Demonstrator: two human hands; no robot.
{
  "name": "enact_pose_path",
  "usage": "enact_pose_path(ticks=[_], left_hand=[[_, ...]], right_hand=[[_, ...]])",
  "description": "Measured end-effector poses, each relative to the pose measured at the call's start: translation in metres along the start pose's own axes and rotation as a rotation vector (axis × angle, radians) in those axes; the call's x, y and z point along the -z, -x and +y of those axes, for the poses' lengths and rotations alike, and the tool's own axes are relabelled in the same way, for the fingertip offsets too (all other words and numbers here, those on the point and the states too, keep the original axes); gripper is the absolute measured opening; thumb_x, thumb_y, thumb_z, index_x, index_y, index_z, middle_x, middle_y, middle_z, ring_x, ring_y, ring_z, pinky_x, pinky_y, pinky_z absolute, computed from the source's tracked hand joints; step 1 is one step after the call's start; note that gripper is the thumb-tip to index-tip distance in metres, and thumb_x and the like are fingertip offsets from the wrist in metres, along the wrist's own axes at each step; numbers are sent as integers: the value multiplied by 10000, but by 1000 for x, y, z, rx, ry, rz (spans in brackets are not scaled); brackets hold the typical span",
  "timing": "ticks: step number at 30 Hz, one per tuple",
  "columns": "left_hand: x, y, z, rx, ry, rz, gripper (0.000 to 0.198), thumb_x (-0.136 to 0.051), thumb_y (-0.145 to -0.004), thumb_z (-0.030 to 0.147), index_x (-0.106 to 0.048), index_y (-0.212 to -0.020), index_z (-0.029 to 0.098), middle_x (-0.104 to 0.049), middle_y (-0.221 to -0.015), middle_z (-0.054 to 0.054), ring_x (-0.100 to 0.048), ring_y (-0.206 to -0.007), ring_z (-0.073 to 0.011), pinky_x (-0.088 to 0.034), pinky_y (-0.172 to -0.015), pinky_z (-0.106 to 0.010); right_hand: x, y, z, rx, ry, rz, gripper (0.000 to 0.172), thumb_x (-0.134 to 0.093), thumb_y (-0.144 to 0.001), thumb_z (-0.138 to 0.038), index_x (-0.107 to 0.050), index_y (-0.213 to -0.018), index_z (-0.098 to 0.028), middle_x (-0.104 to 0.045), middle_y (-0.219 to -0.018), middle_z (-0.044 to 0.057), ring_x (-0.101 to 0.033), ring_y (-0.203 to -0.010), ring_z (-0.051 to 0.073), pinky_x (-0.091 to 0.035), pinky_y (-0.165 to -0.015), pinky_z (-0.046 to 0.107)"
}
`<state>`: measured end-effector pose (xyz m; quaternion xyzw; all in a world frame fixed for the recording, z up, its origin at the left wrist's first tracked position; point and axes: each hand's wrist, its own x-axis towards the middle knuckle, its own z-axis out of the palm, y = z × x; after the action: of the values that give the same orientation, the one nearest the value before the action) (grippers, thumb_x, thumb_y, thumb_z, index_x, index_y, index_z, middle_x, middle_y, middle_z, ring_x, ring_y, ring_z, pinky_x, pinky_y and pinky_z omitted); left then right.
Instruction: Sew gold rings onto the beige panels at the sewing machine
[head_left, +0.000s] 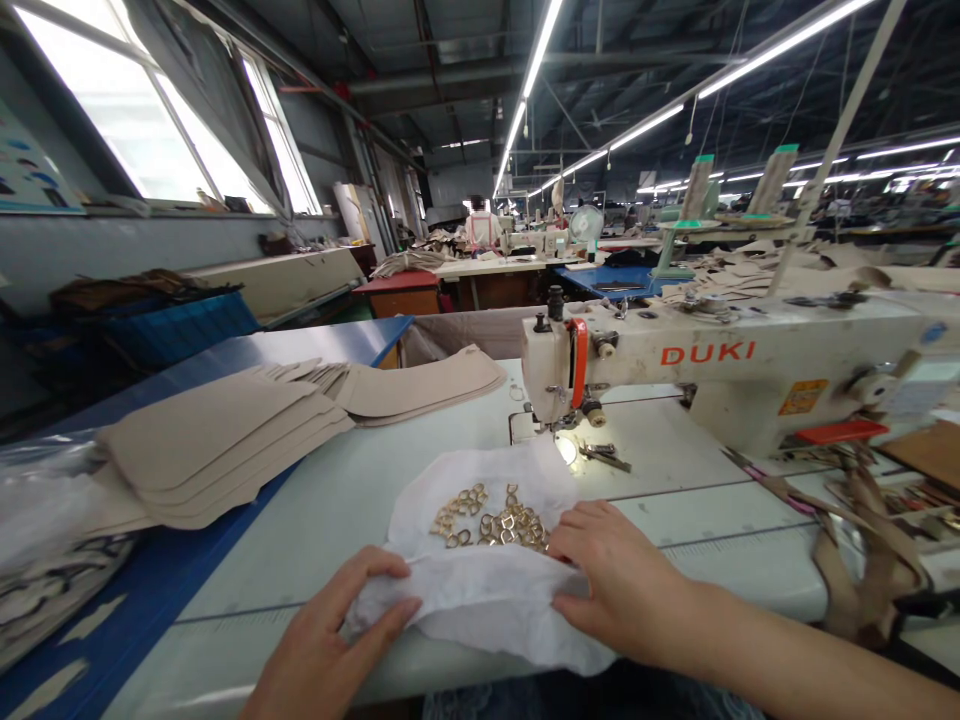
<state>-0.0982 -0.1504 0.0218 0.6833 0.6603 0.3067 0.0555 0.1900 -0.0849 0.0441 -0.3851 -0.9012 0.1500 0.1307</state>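
A white cloth [480, 590] lies on the sewing machine table, its near edge folded up. On it rests a loose heap of small gold D-rings [510, 525], some spread toward the left. My left hand [345, 620] grips the cloth's left front part between thumb and fingers. At the right side, my right hand [611, 575] holds the cloth too, fingertips close beside the rings. Just behind the cloth stands the sewing machine [712, 360], its needle area lit. Small metal snips [606, 457] lie on the machine bed.
Stacks of beige cut pieces [232, 440] lie to the left, partly over a blue table [187, 560]. Beige straps [870, 550] and pink-handled scissors [780, 490] are at the right. Thread cones [697, 190] stand behind the machine. Clear plastic [45, 500] sits at far left.
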Motion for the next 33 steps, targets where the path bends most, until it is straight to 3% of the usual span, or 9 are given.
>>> enact_pose_path(ticks=[5, 8, 11, 16, 19, 22, 28, 30, 33], left_hand=[[2, 1, 6, -51, -83, -13, 392, -714, -625, 456, -593, -938, 253, -696, -956, 16, -680, -865, -190, -539, -773, -218], [1, 1, 12, -94, -114, 1, 365, -639, -708, 367, -567, -1050, 259, -702, -967, 15, -694, -840, -174, -546, -738, -204], [-3, 1, 12, -146, -136, 31, 375, -552, -772, 287, -513, -1145, 263, -686, -851, 42, -693, -743, -131, -537, -664, -159], [-16, 2, 0, -455, -174, 135, 235, -463, -739, 167, -581, -915, 270, -674, -836, 29, -667, -775, -141, -521, -735, -186], [-19, 0, -1, -503, -141, 176, 256, -428, -708, 124, -576, -864, 263, -654, -786, 30, -649, -724, -130, -512, -704, -174], [-17, -2, 6, -447, -131, 174, 197, -471, -724, 136, -573, -843, 256, -647, -761, 37, -644, -703, -120, -505, -669, -152], [-13, -4, 17, -381, -76, 168, 69, -521, -770, 220, -577, -802, 246, -645, -740, 45, -637, -673, -113, -496, -631, -144], [-13, -5, 18, -368, -63, 164, 53, -526, -777, 238, -577, -790, 240, -644, -729, 44, -635, -665, -113, -494, -625, -143], [-13, -5, 18, -363, -62, 165, 67, -531, -791, 272, -582, -770, 233, -644, -708, 37, -633, -648, -117, -496, -612, -147]], right_hand=[[0, -6, 0, 19, 99, -17, 91, -596, -739, -137, -520, -726, -185, -608, -795, 20, -529, -784, 181, -335, -715, 302], [3, -8, 1, 65, 146, -19, 91, -578, -750, -109, -526, -772, -180, -606, -832, 34, -531, -787, 184, -341, -699, 297], [3, -9, 5, 177, 220, 7, 107, -562, -772, -79, -534, -815, -172, -601, -863, 49, -521, -804, 193, -348, -717, 302], [-1, -10, 16, 357, 318, 118, 97, -512, -856, -78, -542, -869, -170, -578, -839, 48, -489, -797, 191, -349, -774, 318], [1, -9, 18, 270, 229, 144, 136, -518, -868, -98, -550, -974, -176, -580, -886, 47, -499, -832, 190, -362, -787, 312], [4, -4, 17, 170, 64, 158, 219, -613, -835, -259, -556, -1035, -191, -573, -976, 58, -502, -904, 210, -370, -811, 330], [0, 6, 8, 120, -97, 191, 593, -780, -572, -550, -572, -988, -182, -578, -971, 57, -490, -928, 238, -332, -859, 374], [-3, 7, 6, 90, -87, 180, 599, -799, -556, -521, -567, -991, -183, -582, -969, 53, -488, -930, 239, -314, -870, 377], [-8, 4, 9, 35, -32, 152, 413, -791, -629, -353, -566, -936, -193, -599, -913, 25, -496, -882, 213, -302, -842, 351]])
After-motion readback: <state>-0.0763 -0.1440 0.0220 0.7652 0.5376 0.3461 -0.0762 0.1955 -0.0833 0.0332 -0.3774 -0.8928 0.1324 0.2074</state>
